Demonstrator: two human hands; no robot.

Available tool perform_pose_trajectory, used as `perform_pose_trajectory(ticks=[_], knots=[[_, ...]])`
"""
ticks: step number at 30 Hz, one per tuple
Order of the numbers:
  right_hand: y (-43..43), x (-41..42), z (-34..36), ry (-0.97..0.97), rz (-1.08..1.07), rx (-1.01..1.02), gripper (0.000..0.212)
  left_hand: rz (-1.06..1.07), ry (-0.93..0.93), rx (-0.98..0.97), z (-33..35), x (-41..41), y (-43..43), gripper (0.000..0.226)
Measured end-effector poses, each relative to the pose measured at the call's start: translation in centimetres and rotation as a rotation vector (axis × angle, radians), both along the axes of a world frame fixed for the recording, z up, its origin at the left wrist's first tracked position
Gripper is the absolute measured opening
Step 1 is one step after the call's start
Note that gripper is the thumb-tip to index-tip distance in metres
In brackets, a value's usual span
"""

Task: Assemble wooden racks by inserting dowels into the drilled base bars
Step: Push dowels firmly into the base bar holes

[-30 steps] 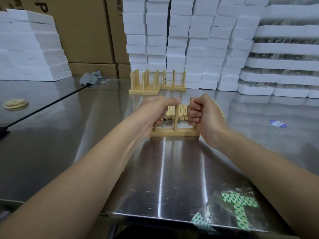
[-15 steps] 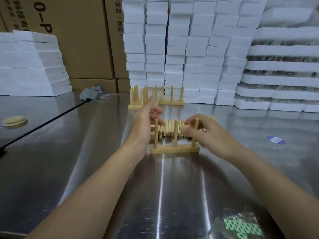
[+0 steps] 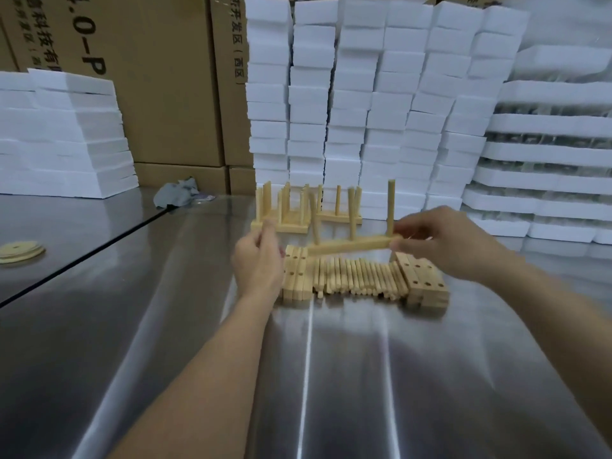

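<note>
My right hand (image 3: 440,241) pinches the right end of a wooden rack (image 3: 351,245), a base bar with three upright dowels, and holds it in the air above the parts pile. My left hand (image 3: 260,260) hovers at the left of the pile with fingers loosely curled and nothing in it. Under the rack lies a row of loose dowels (image 3: 354,276). Drilled base bars flank that row in a left stack (image 3: 297,278) and a right stack (image 3: 422,281). Finished racks (image 3: 291,213) stand behind on the steel table (image 3: 165,326).
Stacks of white foam blocks (image 3: 364,104) rise behind the racks, with more foam at the left (image 3: 63,137) and right. Cardboard boxes (image 3: 159,77) stand at the back. A grey rag (image 3: 177,195) and a round wooden disc (image 3: 20,251) lie at the left.
The rack stood on the table in front of the dowels; my right hand has lifted it up and away over the pile. My left hand let go and drew to the left.
</note>
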State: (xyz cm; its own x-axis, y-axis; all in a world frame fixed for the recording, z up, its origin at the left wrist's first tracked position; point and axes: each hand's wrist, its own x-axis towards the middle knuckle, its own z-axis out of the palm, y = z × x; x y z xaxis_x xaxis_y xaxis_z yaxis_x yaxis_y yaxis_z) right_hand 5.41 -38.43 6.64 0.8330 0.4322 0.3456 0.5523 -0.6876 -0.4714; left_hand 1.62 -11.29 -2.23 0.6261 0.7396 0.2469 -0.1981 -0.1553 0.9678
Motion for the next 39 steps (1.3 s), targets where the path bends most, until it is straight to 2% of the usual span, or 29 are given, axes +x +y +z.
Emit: perform_pose_trajectory(ticks=[2, 6, 9, 13, 17, 20, 25, 31, 36, 39], knots=[[1.0, 3.7, 0.8, 0.010, -0.065, 0.020, 0.005, -0.002, -0.074, -0.133, 0.3, 0.7, 1.1, 0.052], [3.9, 12.1, -0.3, 0.052, -0.180, -0.070, 0.013, 0.047, -0.209, -0.385, 0.6, 1.5, 2.4, 0.044], [5.9, 17.0, -2.2, 0.107, -0.244, -0.151, 0.016, -0.009, -0.243, -0.360, 0.8, 1.7, 2.2, 0.046], [7.5, 21.3, -4.9, 0.186, -0.354, -0.237, 0.025, 0.047, -0.263, -0.389, 0.4, 1.8, 2.6, 0.049], [8.7, 23.8, -5.9, 0.163, -0.390, -0.191, 0.024, 0.106, -0.279, -0.381, 0.2, 2.1, 2.5, 0.048], [9.5, 24.9, -6.3, 0.139, -0.410, -0.162, 0.019, 0.121, -0.266, -0.390, 0.3, 2.2, 2.4, 0.050], [10.3, 26.1, -6.6, 0.137, -0.449, -0.119, 0.025, 0.123, -0.254, -0.367, 0.2, 2.1, 2.3, 0.049], [10.7, 26.4, -6.2, 0.116, -0.443, -0.112, 0.012, 0.122, -0.237, -0.351, 0.4, 1.9, 2.2, 0.049], [10.8, 26.0, -6.1, 0.129, -0.431, -0.121, 0.025, 0.114, -0.234, -0.347, 0.4, 1.9, 2.3, 0.045], [11.0, 26.1, -6.0, 0.126, -0.431, -0.132, 0.026, 0.108, -0.245, -0.350, 0.5, 1.9, 2.3, 0.048]])
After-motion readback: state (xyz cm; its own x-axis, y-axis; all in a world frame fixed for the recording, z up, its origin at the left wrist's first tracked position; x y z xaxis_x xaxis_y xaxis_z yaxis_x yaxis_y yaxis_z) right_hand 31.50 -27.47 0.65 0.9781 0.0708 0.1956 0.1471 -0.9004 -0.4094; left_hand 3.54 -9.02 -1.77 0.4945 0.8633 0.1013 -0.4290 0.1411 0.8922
